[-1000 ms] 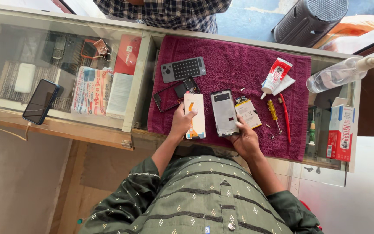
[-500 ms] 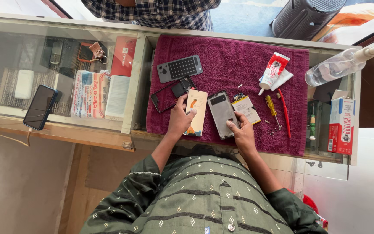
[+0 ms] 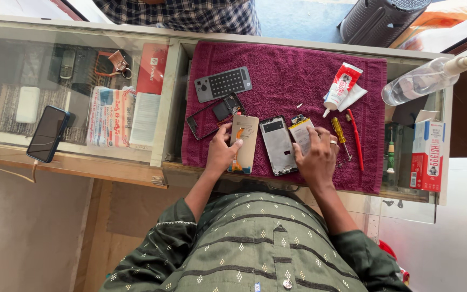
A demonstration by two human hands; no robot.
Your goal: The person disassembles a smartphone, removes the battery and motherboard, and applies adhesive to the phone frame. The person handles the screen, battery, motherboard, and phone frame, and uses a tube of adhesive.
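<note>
Phone display panel lies face-down on the maroon towel, pinned under left hand, while right hand grips the battery beside the stripped middle frame.

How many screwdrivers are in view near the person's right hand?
3, perhaps more hidden: a yellow-handled screwdriver beside the right hand, a red screwdriver next to it, a green-handled screwdriver off the towel.

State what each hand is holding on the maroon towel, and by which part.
Left hand presses the gold phone panel at its left edge, flat on the towel. Right hand rests on the phone battery, at its lower end; neither is lifted.
</note>
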